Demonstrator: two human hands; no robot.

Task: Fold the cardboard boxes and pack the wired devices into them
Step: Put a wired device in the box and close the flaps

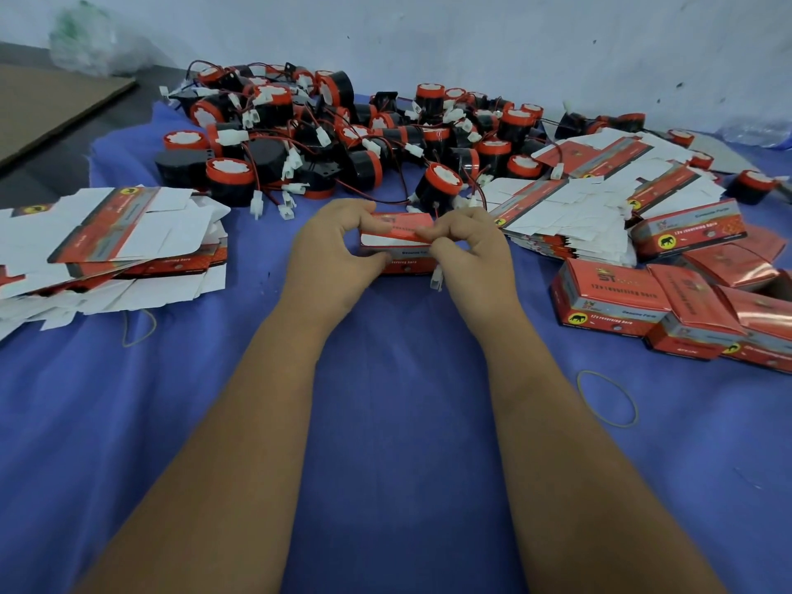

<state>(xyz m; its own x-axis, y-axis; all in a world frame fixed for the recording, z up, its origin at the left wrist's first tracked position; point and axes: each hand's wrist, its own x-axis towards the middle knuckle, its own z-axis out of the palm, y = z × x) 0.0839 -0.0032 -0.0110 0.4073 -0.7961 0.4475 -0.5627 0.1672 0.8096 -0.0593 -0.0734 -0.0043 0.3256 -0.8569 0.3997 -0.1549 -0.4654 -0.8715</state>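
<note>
Both forearms are reaching straight out over the blue cloth (pixel 385 422), wrists angling inward so the two hands are meeting around one small red box (pixel 400 246) out in front of the person. The left hand (pixel 330 255) is curling round the box's left end, thumb lying along the near side and fingers hooking over the top edge; the right hand (pixel 471 250) is bending at the knuckles, thumb and forefinger pinching the top flap near the box's right corner. The box is sitting low between them, red and grey with a white inner flap showing and printed lettering along the front; the flap looks only partly tucked, though the fingers are covering too much to be sure. A white connector (pixel 437 278) on a thin red wire is hanging out just under the right hand. Beyond the fingertips a heap of black-and-red wired devices (pixel 343 135) is sprawling across the cloth. Off to the left of the left hand a stack of flat unfolded boxes (pixel 111 246) is lying, another flat stack (pixel 600 199) is fanning out right of the right hand, and nearer on that side finished boxes (pixel 643 302) are piling up, with a rubber band (pixel 606 398) lying beside the right forearm.
</note>
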